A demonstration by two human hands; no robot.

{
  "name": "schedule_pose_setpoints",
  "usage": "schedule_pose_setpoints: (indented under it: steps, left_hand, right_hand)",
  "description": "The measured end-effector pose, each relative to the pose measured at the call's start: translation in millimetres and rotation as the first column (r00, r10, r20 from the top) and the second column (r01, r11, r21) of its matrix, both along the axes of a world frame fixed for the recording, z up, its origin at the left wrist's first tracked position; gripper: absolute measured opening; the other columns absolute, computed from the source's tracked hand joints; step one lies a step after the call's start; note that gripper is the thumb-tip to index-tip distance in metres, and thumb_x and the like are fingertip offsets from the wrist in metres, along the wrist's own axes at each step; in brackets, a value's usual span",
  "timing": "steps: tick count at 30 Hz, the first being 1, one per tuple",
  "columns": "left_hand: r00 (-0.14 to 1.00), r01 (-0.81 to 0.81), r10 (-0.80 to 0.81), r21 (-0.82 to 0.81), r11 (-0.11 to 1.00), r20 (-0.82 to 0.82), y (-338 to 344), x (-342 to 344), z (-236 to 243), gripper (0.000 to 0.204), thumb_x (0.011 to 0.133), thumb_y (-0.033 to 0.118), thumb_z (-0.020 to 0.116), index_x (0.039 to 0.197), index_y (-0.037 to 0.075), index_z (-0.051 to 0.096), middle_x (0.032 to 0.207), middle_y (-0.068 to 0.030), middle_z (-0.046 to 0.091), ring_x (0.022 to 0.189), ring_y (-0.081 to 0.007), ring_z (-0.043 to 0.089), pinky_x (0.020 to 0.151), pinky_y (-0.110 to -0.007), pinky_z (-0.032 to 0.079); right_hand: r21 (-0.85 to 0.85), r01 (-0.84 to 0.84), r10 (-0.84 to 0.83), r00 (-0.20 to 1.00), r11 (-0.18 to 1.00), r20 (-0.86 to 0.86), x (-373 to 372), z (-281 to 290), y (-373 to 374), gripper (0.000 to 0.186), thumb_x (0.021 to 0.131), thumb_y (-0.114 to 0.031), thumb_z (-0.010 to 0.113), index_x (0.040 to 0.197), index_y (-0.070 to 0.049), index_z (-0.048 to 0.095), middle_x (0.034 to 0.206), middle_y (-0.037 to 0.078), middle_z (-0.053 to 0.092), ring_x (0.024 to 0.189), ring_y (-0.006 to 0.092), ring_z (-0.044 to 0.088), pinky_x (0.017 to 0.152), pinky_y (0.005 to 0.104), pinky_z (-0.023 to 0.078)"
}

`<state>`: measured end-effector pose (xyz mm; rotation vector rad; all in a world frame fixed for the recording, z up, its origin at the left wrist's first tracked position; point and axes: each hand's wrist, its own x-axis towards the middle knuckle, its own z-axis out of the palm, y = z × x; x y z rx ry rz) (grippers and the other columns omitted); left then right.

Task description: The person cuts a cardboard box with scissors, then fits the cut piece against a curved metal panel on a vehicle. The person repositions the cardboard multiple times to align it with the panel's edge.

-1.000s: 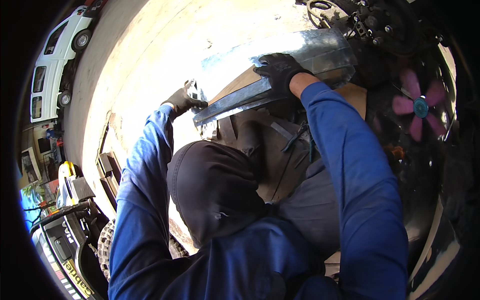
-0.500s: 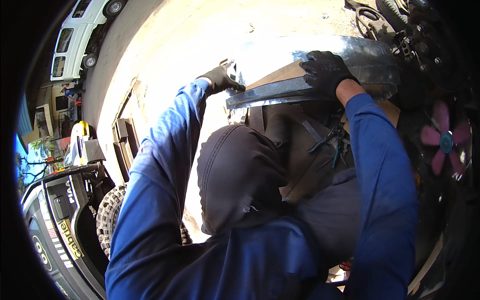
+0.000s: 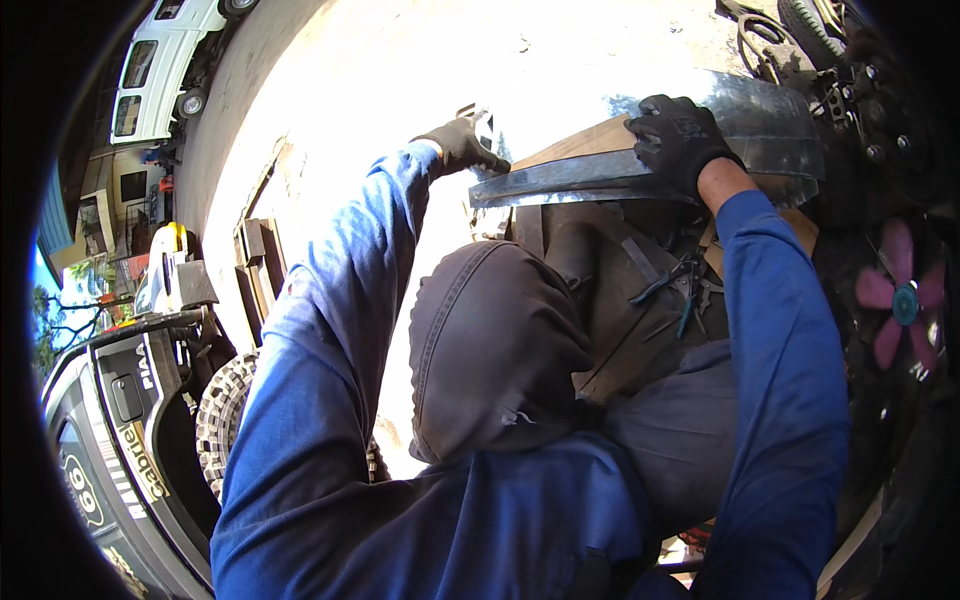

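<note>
In front of me lies a shiny bent piece of sheet metal (image 3: 760, 120), its near edge folded up into a narrow strip. A flat brown board (image 3: 580, 145) shows behind that strip. My left hand (image 3: 462, 143), in a black glove, grips the sheet's left end, thumb stretched along the near corner; glare hides part of what its fingers touch. My right hand (image 3: 682, 145), gloved too, is curled over the folded strip right of the middle, fingertips on its far side. Below the sheet, pliers (image 3: 685, 280) with dark teal handles lie among other hand tools on a dark surface.
A pink-bladed fan (image 3: 903, 300) is at the right. Dark mechanical parts (image 3: 870, 110) and a tyre (image 3: 810, 30) crowd the far right. On the left are metal bars (image 3: 255, 265), a dark vehicle (image 3: 130, 430) with a knobby tyre (image 3: 222, 410), and a white van (image 3: 165, 75).
The whole scene has shifted slightly to the right in the picture, as the view moved. Both hands keep their places on the sheet metal.
</note>
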<state>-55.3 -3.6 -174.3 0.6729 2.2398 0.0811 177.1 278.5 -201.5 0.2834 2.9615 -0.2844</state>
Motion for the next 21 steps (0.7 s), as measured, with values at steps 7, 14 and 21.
schedule_pose_setpoints:
  steps: [7,14,21]
  left_hand:
    - [1.0,0.026,-0.026,0.016,1.0,-0.012,-1.2,0.6,0.6,0.13,0.077,0.04,0.102,0.173,-0.003,0.025,0.133,-0.027,0.076,0.12,-0.0333,0.073,0.109,-0.042,0.055]
    - [0.994,0.078,-0.077,0.001,0.997,-0.072,-1.5,0.0,-3.8,0.132,0.076,0.04,0.102,0.173,-0.003,0.024,0.131,-0.0266,0.077,0.119,-0.0334,0.074,0.109,-0.042,0.055]
    - [0.99,0.099,-0.1,-0.016,0.995,-0.098,-1.3,-1.5,-6.1,0.129,0.077,0.039,0.102,0.172,-0.003,0.027,0.128,-0.0257,0.078,0.117,-0.0325,0.075,0.108,-0.041,0.056]
  right_hand:
    - [-0.008,0.004,-0.004,1.0,1.0,0.007,-1.2,-0.8,1.0,0.042,0.101,-0.046,0.07,0.141,-0.033,0.075,0.159,0.003,0.057,0.143,0.0284,0.056,0.122,0.0492,0.045]
    - [-0.037,0.008,-0.008,1.0,0.999,0.004,-0.5,-0.4,-0.3,0.045,0.098,-0.039,0.074,0.142,-0.029,0.075,0.157,0.005,0.057,0.14,0.0313,0.056,0.12,0.0486,0.046]
    - [-0.026,0.009,-0.009,1.0,1.0,-0.01,-0.5,-1.2,0.2,0.043,0.099,-0.04,0.073,0.141,-0.03,0.075,0.157,0.004,0.057,0.14,0.03,0.056,0.12,0.0487,0.045]
